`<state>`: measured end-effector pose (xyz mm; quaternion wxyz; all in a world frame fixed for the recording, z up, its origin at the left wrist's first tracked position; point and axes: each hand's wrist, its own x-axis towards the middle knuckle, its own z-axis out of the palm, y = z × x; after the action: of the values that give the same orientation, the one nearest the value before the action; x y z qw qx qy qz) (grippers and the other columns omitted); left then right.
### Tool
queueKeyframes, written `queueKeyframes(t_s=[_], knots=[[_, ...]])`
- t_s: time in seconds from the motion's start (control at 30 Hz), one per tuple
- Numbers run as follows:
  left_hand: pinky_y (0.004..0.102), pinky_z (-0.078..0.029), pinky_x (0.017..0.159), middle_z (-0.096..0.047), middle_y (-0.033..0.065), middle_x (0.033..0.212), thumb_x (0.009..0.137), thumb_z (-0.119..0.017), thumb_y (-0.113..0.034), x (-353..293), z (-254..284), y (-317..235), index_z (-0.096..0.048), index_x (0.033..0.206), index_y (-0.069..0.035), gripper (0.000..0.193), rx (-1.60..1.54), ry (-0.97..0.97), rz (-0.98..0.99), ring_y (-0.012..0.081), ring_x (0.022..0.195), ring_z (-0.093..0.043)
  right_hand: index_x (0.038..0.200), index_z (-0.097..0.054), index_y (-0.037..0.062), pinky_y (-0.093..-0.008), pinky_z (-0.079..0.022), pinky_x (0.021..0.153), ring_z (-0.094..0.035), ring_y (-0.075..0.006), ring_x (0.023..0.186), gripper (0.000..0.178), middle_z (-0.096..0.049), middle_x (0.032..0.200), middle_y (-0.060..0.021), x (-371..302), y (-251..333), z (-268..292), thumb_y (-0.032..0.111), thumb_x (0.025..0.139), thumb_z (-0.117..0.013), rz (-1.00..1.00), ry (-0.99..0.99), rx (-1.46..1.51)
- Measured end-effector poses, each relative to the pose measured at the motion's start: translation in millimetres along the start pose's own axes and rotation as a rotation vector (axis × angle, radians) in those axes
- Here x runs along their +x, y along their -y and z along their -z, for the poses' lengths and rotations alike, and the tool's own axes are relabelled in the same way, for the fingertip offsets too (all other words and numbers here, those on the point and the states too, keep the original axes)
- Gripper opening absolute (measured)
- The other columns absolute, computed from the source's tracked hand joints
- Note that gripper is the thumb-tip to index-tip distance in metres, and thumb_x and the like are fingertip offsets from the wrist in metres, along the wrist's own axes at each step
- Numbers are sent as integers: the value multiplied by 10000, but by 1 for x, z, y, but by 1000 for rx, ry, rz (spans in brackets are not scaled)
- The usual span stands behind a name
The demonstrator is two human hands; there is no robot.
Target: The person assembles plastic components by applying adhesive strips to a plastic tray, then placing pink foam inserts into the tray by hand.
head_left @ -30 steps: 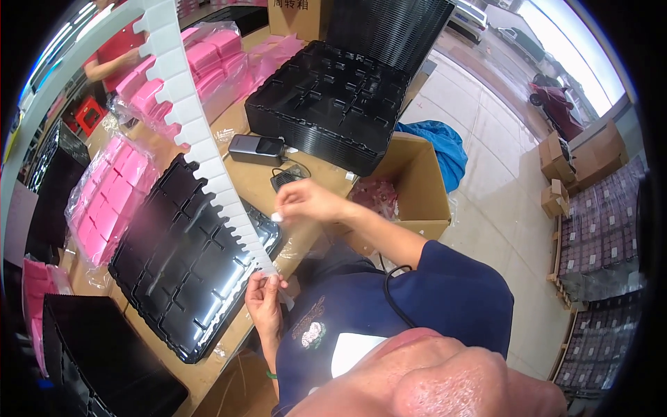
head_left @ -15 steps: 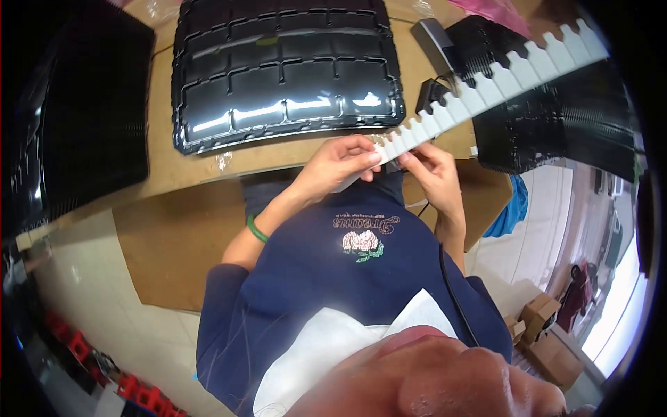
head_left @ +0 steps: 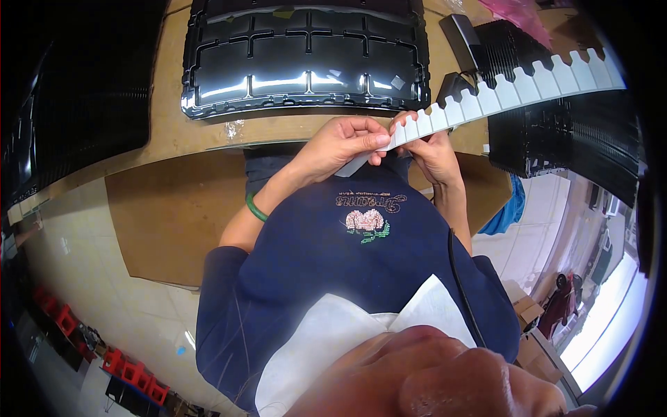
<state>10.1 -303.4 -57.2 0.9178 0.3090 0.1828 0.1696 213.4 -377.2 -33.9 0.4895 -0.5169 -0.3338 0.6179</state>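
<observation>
A long white strip (head_left: 501, 95) with a notched, toothed upper edge slants from my lap up to the far right. My left hand (head_left: 339, 147) is closed, pinching its near end between thumb and fingers, and a short piece of the strip hangs below that grip. Just to the right, my right hand (head_left: 439, 160) is closed on the strip too, with some fingers hidden behind it. Beyond both hands, a shiny black plastic tray (head_left: 288, 59) with moulded compartments lies on the brown tabletop (head_left: 163, 142).
Tall stacks of black trays stand at the left (head_left: 83, 97) and right (head_left: 594, 132). A black box-shaped device (head_left: 460, 36) with a cable lies behind the strip. Pink plastic (head_left: 515, 17) is at the far right. Cardboard (head_left: 156, 226) stands below the table edge; red stools (head_left: 135, 372) are lower left.
The view has shifted, so the tray appears higher and farther right. The strip's far part has dropped lower in the picture and bows more. My right fingers have moved behind the strip.
</observation>
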Motion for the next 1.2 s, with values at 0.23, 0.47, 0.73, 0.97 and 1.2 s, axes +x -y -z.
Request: queueKeyframes(t_s=[0.23,0.47,0.73,0.97,1.2], knots=[[238,-522,755,-631,51,958,958,-632,-141,0,12,6,-600,1026,6,165,84,-87,-311,94,819,-620,1022,-692,4,-245,-499,738,-644,-110,825,177,-703,936,-58,20,52,14,73,859,-687,183,-173,-321],[239,-519,782,-634,30,952,956,-631,-125,0,7,5,-618,1002,-11,123,146,-97,-335,96,812,-627,995,-731,45,-227,-451,656,-589,-69,710,219,-688,846,22,189,130,49,229,880,-713,536,-96,-758],[244,-517,795,-637,27,924,953,-637,-131,3,12,9,-619,998,-9,131,125,-129,-334,98,820,-630,914,-771,82,-293,-479,692,-624,-116,714,277,-696,745,-56,313,127,70,330,800,-724,444,-323,-1292],[246,-519,795,-640,29,917,952,-639,-131,3,12,7,-622,998,-13,129,141,-106,-306,99,814,-633,892,-768,72,-323,-484,669,-637,-152,680,305,-687,719,-76,334,138,89,340,747,-759,360,-328,-1339],[248,-522,794,-644,32,918,952,-636,-126,3,12,6,-621,1000,-14,123,129,-108,-306,100,816,-637,817,-756,45,-350,-489,628,-648,-185,655,320,-688,714,-105,346,141,81,347,711,-772,298,-335,-1469]])
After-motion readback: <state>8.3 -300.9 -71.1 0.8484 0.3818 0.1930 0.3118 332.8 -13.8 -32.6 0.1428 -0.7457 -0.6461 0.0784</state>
